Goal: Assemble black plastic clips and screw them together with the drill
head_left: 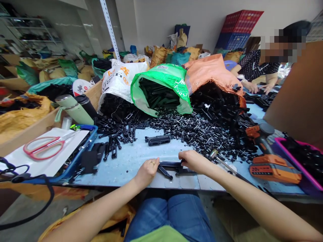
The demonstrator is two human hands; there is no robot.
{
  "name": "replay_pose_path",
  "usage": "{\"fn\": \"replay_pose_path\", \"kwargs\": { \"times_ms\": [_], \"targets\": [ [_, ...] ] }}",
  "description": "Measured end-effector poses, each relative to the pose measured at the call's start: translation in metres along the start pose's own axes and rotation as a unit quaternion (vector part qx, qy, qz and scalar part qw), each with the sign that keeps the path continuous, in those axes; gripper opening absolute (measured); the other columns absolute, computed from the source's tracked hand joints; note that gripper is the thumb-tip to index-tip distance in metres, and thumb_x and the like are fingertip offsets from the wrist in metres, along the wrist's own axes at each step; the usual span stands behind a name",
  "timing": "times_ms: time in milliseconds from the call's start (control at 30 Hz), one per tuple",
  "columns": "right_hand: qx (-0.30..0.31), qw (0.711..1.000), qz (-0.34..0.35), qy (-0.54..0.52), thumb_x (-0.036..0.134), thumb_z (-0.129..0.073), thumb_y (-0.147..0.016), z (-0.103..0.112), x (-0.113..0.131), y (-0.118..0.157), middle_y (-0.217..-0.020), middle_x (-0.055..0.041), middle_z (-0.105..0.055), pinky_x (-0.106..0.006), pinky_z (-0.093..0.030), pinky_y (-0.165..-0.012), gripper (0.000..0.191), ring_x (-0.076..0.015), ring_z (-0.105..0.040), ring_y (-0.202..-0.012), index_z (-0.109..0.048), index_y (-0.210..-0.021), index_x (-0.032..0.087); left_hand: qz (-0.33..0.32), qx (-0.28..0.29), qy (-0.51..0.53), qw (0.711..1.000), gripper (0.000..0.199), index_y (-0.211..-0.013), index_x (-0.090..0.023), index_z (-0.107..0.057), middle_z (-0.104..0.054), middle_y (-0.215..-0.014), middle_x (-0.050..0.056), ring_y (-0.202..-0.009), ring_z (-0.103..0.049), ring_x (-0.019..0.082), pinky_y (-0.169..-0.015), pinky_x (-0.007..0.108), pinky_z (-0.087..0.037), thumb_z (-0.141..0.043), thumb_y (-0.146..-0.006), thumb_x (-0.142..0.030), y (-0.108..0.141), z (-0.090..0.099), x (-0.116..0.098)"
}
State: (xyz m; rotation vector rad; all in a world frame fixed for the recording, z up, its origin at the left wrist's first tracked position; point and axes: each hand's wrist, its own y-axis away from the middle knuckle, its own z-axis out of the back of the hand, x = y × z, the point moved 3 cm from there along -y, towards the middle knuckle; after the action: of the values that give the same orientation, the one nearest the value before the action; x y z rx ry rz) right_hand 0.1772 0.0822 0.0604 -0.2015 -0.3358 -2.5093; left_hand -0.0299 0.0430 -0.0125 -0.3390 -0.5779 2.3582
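Near the table's front edge, my left hand (148,172) is closed on one end of a long black plastic part (169,164). My right hand (193,160) pinches the other end, its fingertips partly hiding the part. Just below it, a short black arm with a round end (165,173) slants down from beside my left fingers. Another black piece (185,171) lies under my right hand; I cannot tell whether it is joined. Beyond my hands sits a small stack of black plastic parts (158,139). A heap of black-headed screws (202,129) spreads behind my right hand.
White (118,79), green (161,72) and orange (209,72) sacks spill black parts. An orange cordless drill (275,168) and a pink bin (297,161) stand right. At left, red-handled scissors (45,147) lie on a blue tray (87,143). A co-worker (262,67) works at far right.
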Motion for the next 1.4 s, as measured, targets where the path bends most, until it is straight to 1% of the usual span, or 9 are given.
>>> {"fn": "replay_pose_path", "kwargs": {
  "times_ms": [200, 333, 433, 533, 900, 1067, 1167, 1267, 1400],
  "targets": [
    [-0.137, 0.986, 0.066, -0.072, 0.021, -0.049, -0.087, -0.027, -0.008, 0.027, -0.089, -0.0076, -0.064, -0.027, -0.046, -0.073, 0.015, -0.0173, -0.060, -0.083, -0.062, -0.094, 0.018, -0.036, 0.035, -0.021, 0.999, 0.028, -0.113, -0.007, -0.052, -0.063, -0.075, 0.010, -0.075, -0.060, 0.019, -0.064, 0.033, -0.049, -0.034, -0.091, -0.013, 0.005, 0.000, 0.007],
    [-0.229, 0.961, 0.119, -0.101, 0.034, -0.051, -0.087, -0.060, -0.019, 0.048, -0.116, -0.0133, -0.056, -0.033, -0.046, -0.087, 0.042, -0.0204, -0.054, -0.105, -0.047, -0.125, 0.019, 0.020, 0.058, -0.024, 0.998, 0.035, -0.119, -0.012, -0.048, -0.061, -0.105, 0.015, -0.105, -0.051, 0.028, -0.086, 0.047, -0.039, -0.044, -0.090, -0.030, -0.012, 0.007, -0.015],
    [-0.237, 0.960, 0.115, -0.090, 0.035, -0.052, -0.086, -0.080, -0.027, 0.051, -0.105, -0.0114, -0.061, -0.033, -0.049, -0.078, 0.052, -0.0199, -0.058, -0.094, -0.038, -0.133, 0.020, 0.021, 0.120, 0.047, 0.991, 0.061, -0.124, -0.013, -0.043, -0.057, -0.112, 0.015, -0.108, -0.047, 0.029, -0.093, 0.048, -0.032, -0.055, -0.079, -0.051, -0.033, 0.000, -0.041],
    [-0.249, 0.960, 0.109, -0.070, 0.034, -0.050, -0.088, -0.091, -0.036, 0.050, -0.086, -0.0077, -0.062, -0.032, -0.049, -0.069, 0.052, -0.0188, -0.059, -0.079, -0.035, -0.135, 0.018, 0.055, 0.172, 0.091, 0.979, 0.057, -0.115, -0.015, -0.049, -0.060, -0.099, 0.011, -0.095, -0.052, 0.026, -0.081, 0.040, -0.039, -0.060, -0.074, -0.052, -0.046, -0.015, -0.053],
    [-0.152, 0.967, 0.202, 0.001, 0.036, -0.041, -0.092, -0.080, -0.049, 0.038, -0.088, -0.0080, -0.060, -0.029, -0.043, -0.069, 0.046, -0.0173, -0.054, -0.080, -0.037, -0.134, 0.017, 0.058, 0.163, 0.055, 0.983, 0.048, -0.110, -0.013, -0.051, -0.060, -0.099, 0.012, -0.094, -0.052, 0.026, -0.075, 0.037, -0.039, -0.057, -0.078, -0.049, -0.044, -0.020, -0.059],
    [-0.186, 0.975, 0.086, 0.082, 0.058, -0.042, -0.084, -0.071, -0.048, 0.042, -0.076, -0.0085, -0.060, -0.029, -0.038, -0.061, 0.048, -0.0190, -0.053, -0.070, -0.062, -0.094, 0.015, 0.012, 0.144, -0.015, 0.989, 0.048, -0.109, -0.007, -0.054, -0.063, -0.088, 0.015, -0.085, -0.055, 0.027, -0.070, 0.037, -0.041, -0.045, -0.086, -0.048, -0.047, -0.019, -0.051],
    [-0.190, 0.978, 0.080, 0.044, 0.062, -0.035, -0.084, -0.046, -0.034, 0.050, -0.061, -0.0063, -0.054, -0.027, -0.034, -0.055, 0.054, -0.0162, -0.049, -0.059, -0.055, -0.063, 0.017, 0.000, 0.116, 0.034, 0.993, 0.045, -0.077, -0.012, -0.061, -0.062, -0.070, 0.012, -0.069, -0.057, 0.021, -0.059, 0.030, -0.041, -0.034, -0.090, -0.046, -0.047, -0.002, -0.042],
    [-0.165, 0.965, 0.163, -0.126, 0.061, -0.021, -0.088, -0.014, -0.004, 0.058, -0.053, -0.0035, -0.048, -0.027, -0.032, -0.053, 0.059, -0.0146, -0.047, -0.053, -0.049, -0.057, 0.020, -0.007, 0.028, 0.197, 0.980, 0.054, -0.062, -0.017, -0.055, -0.056, -0.055, 0.006, -0.055, -0.053, 0.016, -0.052, 0.027, -0.038, -0.021, -0.093, -0.045, -0.045, 0.039, -0.048],
    [-0.181, 0.875, 0.192, -0.406, 0.061, -0.017, -0.088, -0.003, 0.045, 0.050, -0.045, 0.0003, -0.040, -0.027, -0.034, -0.049, 0.058, -0.0132, -0.042, -0.044, -0.044, -0.057, 0.021, 0.063, -0.096, 0.428, 0.897, 0.058, -0.057, -0.019, -0.050, -0.048, -0.046, 0.003, -0.045, -0.047, 0.013, -0.047, 0.026, -0.037, -0.012, -0.094, -0.044, -0.041, 0.083, -0.072]
  ]
}}
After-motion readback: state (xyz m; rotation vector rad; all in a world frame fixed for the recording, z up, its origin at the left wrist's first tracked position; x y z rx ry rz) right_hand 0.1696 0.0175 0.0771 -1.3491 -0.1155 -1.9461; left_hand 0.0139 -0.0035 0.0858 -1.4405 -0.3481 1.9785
